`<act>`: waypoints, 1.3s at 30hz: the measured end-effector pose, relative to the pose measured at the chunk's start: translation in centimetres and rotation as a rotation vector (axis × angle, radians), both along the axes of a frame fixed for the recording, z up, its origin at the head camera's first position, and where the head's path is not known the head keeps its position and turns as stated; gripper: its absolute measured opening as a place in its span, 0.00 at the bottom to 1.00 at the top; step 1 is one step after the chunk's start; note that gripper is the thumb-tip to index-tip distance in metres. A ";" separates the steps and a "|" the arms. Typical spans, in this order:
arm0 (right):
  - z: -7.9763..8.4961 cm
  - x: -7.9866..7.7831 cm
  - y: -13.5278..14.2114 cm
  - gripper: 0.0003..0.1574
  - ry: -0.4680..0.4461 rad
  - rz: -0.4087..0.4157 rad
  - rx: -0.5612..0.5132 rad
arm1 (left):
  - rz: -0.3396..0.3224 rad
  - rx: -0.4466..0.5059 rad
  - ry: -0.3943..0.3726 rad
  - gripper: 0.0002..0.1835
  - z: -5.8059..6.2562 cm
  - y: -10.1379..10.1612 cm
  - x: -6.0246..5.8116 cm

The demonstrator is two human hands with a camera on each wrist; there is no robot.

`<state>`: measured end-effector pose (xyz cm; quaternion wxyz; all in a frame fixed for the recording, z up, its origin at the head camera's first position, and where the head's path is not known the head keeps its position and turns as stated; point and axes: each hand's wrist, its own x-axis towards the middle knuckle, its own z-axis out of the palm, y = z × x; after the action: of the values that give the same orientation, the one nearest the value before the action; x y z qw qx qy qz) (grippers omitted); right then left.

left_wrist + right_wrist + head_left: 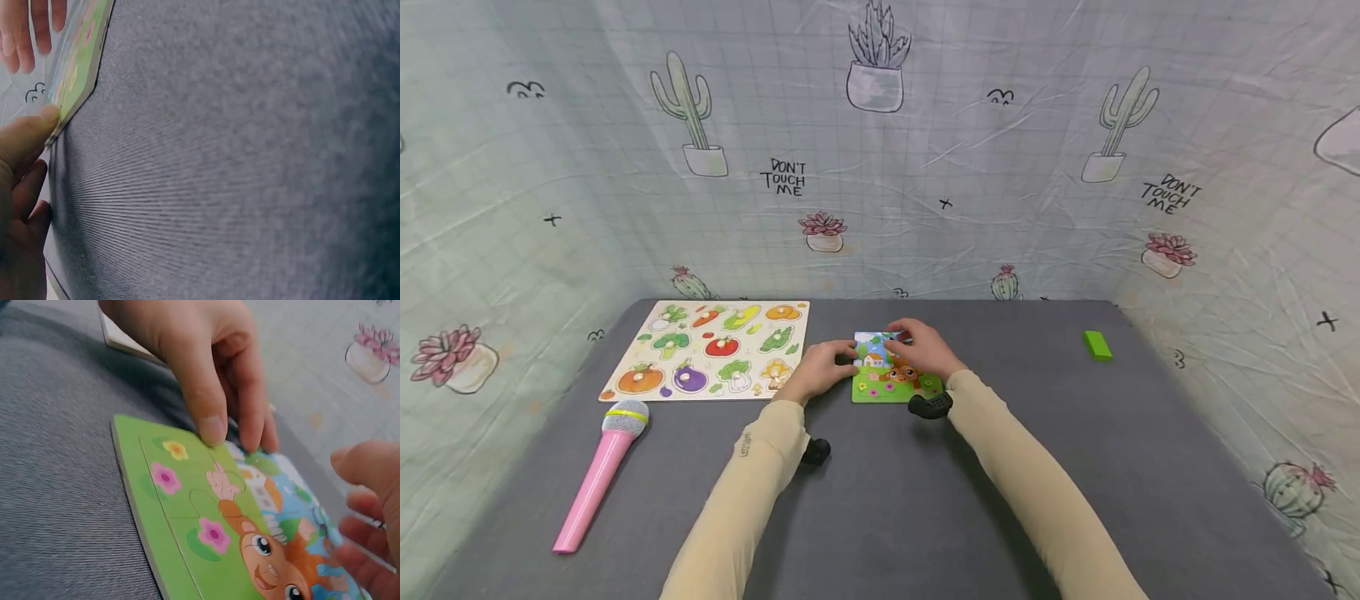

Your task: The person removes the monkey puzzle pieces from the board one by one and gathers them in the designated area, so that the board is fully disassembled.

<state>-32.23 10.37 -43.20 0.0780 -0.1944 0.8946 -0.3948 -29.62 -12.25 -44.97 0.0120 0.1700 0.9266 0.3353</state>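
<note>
- Picture puzzle [883, 380], one, flat on the grey table [865, 492] between two hands.
- Left hand [820, 367]: thumb and fingertips against the puzzle's edge, loosely parted.
- Right hand [927, 350]: spread over the puzzle, grasping nothing; contact unclear.
- Right wrist view alone shows piece seams distinctly.
- Only the head view shows one pink microphone [602, 471] and one green block [1097, 346].

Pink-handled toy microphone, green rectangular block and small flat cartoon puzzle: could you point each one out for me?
Pink-handled toy microphone [599, 475]: head view, on its handle.
Green rectangular block [1097, 344]: head view, on its top.
Small flat cartoon puzzle [887, 377]: head view, on its picture.
</note>
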 end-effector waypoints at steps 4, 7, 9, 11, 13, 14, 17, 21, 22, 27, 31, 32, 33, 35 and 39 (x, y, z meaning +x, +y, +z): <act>-0.7 -0.8 -0.8 0.27 -0.027 0.006 0.001 | 0.011 0.008 -0.015 0.17 0.0 0.1 -0.1; -0.9 -1.1 -1.3 0.27 -0.051 -0.013 0.017 | 0.025 0.018 -0.040 0.20 -0.1 0.2 -0.1; -0.8 -1.2 -1.7 0.27 -0.057 -0.026 0.032 | 0.034 0.022 -0.056 0.21 -0.1 0.3 -0.1; -0.7 -1.2 -2.1 0.28 -0.061 -0.033 0.046 | 0.041 0.021 -0.062 0.22 -0.1 0.3 -0.2; -0.7 -1.3 -2.4 0.29 -0.057 -0.035 0.065 | 0.044 0.009 -0.048 0.21 -0.2 0.3 -0.3; -0.7 -1.4 -2.6 0.29 -0.053 -0.035 0.076 | 0.040 0.003 -0.035 0.21 -0.2 0.3 -0.3; -0.8 -1.6 -2.9 0.29 -0.037 -0.035 0.108 | 0.023 -0.016 0.007 0.20 -0.1 0.5 -0.4; -1.0 -1.9 -3.1 0.28 0.010 -0.014 0.157 | 0.010 -0.021 0.024 0.20 0.1 0.7 -0.4; -1.1 -2.0 -3.1 0.28 0.024 -0.006 0.167 | 0.011 -0.022 0.026 0.20 0.1 0.8 -0.4; -1.3 -2.1 -3.2 0.26 0.054 0.011 0.207 | 0.022 -0.030 0.019 0.20 0.1 0.9 -0.3; -1.3 -2.0 -3.3 0.26 0.028 0.017 0.208 | 0.036 -0.025 0.014 0.20 0.0 0.9 -0.3; -1.2 -2.0 -3.3 0.26 0.022 0.021 0.207 | 0.043 -0.018 0.010 0.19 -0.1 1.0 -0.3; -1.2 -2.0 -3.4 0.26 0.018 0.025 0.207 | 0.050 -0.012 0.009 0.19 -0.1 1.0 -0.3; -1.1 -1.9 -3.4 0.27 0.016 0.035 0.213 | 0.061 0.000 0.016 0.18 -0.2 1.0 -0.3; -1.0 -2.1 -3.3 0.29 0.021 0.051 0.240 | 0.072 0.023 0.031 0.17 -0.5 1.1 -0.3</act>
<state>-34.36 7.07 -44.19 0.1016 -0.2105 0.9310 -0.2805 -29.91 -11.10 -45.42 -0.0164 0.1419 0.9282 0.3435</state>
